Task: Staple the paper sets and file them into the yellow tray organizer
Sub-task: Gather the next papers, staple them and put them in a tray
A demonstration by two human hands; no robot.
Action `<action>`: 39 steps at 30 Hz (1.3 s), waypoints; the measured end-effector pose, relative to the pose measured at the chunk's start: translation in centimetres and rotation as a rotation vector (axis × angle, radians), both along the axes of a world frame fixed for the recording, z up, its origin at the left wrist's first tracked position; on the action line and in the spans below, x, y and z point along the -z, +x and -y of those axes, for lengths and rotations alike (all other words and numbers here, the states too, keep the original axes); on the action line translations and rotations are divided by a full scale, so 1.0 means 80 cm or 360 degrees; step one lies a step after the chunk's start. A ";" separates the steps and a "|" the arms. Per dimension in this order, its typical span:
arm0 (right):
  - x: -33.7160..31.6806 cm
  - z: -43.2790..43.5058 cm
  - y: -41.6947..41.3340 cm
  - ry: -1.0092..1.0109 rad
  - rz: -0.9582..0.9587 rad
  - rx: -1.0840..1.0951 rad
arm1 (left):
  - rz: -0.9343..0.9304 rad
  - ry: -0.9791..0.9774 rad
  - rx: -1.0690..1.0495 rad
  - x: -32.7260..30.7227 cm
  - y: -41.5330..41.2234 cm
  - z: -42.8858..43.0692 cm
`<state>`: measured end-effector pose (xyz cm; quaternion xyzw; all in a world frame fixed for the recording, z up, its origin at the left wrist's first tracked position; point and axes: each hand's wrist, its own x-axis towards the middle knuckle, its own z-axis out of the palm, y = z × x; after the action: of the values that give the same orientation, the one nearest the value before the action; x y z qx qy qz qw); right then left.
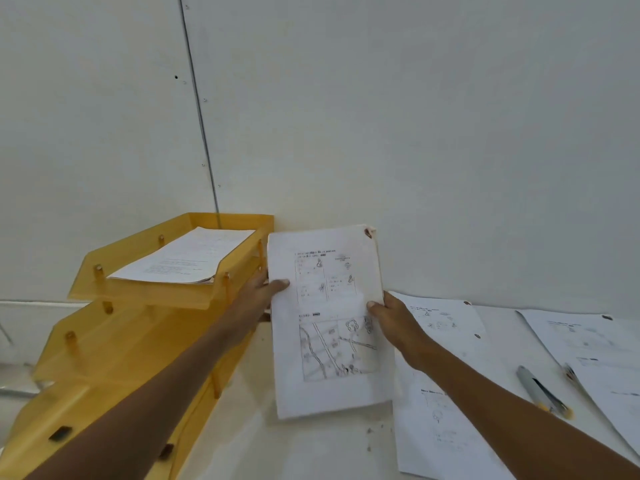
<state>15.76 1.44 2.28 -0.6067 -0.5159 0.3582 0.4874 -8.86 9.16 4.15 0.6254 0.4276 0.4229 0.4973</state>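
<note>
Head view: yellow tray organizer (pixel 114 344), top tier holding filed papers (pixel 187 259). Just right of organizer: left hand (pixel 258 289) pinching paper set (pixel 329 393) at left edge; right hand (pixel 393 323) pinching right edge. Farther right of organizer: loose sheets (pixel 436 427), grey stapler (pixel 540 389).

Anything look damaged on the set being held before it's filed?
Yes: the held paper set, pinched by left hand and right hand, has a brownish, ragged-looking top right corner and a yellowed right edge. Stain or tear, I cannot tell.
</note>
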 end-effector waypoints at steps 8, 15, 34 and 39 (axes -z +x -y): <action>0.026 0.005 0.014 -0.0467 -0.0277 -0.0216 | 0.0552 0.0062 0.0071 -0.034 0.011 0.003; 0.018 0.010 0.033 -0.0467 -0.0254 -0.0375 | 0.0747 -0.0171 -0.0049 -0.030 0.021 0.010; -0.084 -0.028 0.012 0.0343 -0.0835 -0.0302 | 0.0911 -0.0147 0.0165 -0.049 0.015 0.007; -0.082 -0.032 0.014 0.0188 -0.0927 -0.0289 | 0.1040 -0.0387 0.0264 -0.043 0.008 0.005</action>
<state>16.88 3.96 8.83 -0.4005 -0.4265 0.5285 0.6151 -8.21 8.73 7.57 0.4260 0.2409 0.5048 0.7111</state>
